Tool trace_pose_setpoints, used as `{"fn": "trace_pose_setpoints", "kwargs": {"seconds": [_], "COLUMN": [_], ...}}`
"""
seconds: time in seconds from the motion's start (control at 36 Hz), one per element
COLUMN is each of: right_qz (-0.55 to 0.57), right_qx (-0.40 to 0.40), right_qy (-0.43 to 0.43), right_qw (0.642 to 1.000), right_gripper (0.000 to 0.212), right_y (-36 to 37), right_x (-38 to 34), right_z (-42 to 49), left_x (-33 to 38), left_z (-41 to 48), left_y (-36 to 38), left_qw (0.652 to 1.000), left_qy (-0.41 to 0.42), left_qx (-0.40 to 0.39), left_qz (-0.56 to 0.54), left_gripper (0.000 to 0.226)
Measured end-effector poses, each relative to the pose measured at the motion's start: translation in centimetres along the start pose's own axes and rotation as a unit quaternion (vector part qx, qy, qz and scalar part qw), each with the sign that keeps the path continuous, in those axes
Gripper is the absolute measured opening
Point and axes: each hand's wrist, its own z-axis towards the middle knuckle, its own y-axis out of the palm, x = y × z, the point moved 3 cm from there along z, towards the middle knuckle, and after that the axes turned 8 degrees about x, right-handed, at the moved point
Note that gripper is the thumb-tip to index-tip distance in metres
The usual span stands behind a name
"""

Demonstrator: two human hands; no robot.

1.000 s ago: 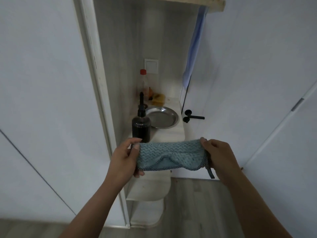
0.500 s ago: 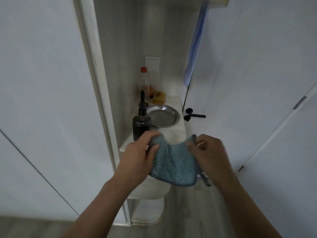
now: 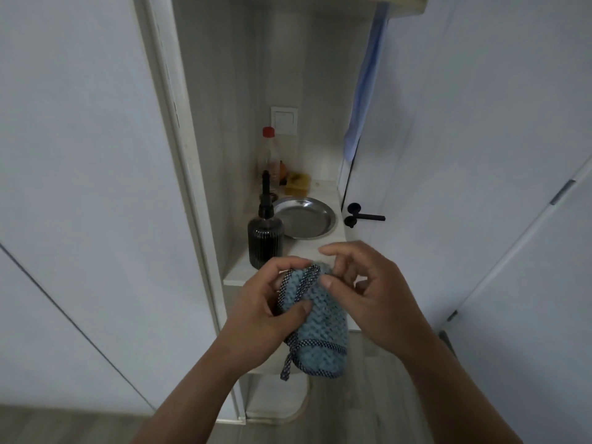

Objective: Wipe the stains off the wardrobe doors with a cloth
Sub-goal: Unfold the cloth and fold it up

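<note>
While in left hand (image 3: 272, 318) and right hand (image 3: 378, 302), cloth (image 3: 323, 328) near shelf edge (image 3: 234, 279).

I'm working in dim, flat, bluish-grey light that falls evenly across the wardrobe door (image 3: 80, 155) and leaves only soft, faint shadow beneath my left hand (image 3: 266, 315) and right hand (image 3: 368, 293). The metal plate (image 3: 304, 219) carries a dull sheen, and the dark bottle (image 3: 265, 241) is nearly black, its ribs barely readable. The weave of the cloth (image 3: 323, 325) shows sharply, while my right fingertips (image 3: 325, 251) smear slightly. The wide lens bows the shelf upright (image 3: 173, 155) and the door seams toward the edges.
</note>
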Motion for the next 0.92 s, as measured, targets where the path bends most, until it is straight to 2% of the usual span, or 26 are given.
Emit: {"fn": "trace_pose_setpoints", "kwargs": {"seconds": [0.11,0.17,0.28,0.42,0.47,0.64,0.72,0.81,0.86,0.92], "right_qz": [-0.016,-0.028,0.005,0.078,0.100,0.039,0.077,0.107,0.114,0.121], "right_qx": [-0.016,0.000,0.013,-0.041,-0.079,-0.089,-0.151,-0.204,-0.207,-0.170], "right_qy": [-0.026,-0.044,-0.043,0.024,0.056,0.109,0.154,0.179,0.197,0.204], "right_qw": [0.999,0.999,0.999,0.996,0.990,0.989,0.974,0.956,0.951,0.956], "right_gripper": [0.022,0.020,0.009,0.013,0.011,0.019,0.032,0.026,0.023,0.018], "right_y": [0.0,0.0,-0.6,0.2,0.7,0.9,0.7,0.1,-0.2,-0.7], "right_x": [0.5,0.6,0.2,-0.6,-0.7,0.1,0.7,1.8,2.5,2.8], "right_z": [0.6,0.5,0.6,1.3,1.3,1.3,0.8,0.3,0.2,0.6], "left_x": [0.3,0.5,1.1,1.6,1.5,1.2,0.8,0.1,-0.3,-0.4], "left_z": [-0.2,-0.3,-0.4,-0.3,-0.3,-0.5,-0.2,0.2,0.4,0.5], "left_y": [0.2,0.1,0.1,0.4,0.5,0.3,-0.2,-1.1,-1.7,-2.0], "left_qw": [1.000,1.000,0.994,0.983,0.984,0.998,0.999,0.998,0.998,0.995], "left_qy": [-0.010,-0.013,0.034,0.080,0.073,0.021,0.037,0.042,0.050,0.074], "left_qx": [-0.020,-0.027,-0.058,-0.085,-0.074,-0.038,0.002,0.036,0.049,0.049], "left_qz": [-0.001,0.002,0.090,0.139,0.144,0.037,0.006,-0.012,0.002,0.051], "left_gripper": [0.043,0.042,0.036,0.038,0.035,0.029,0.030,0.033,0.036,0.037]}}
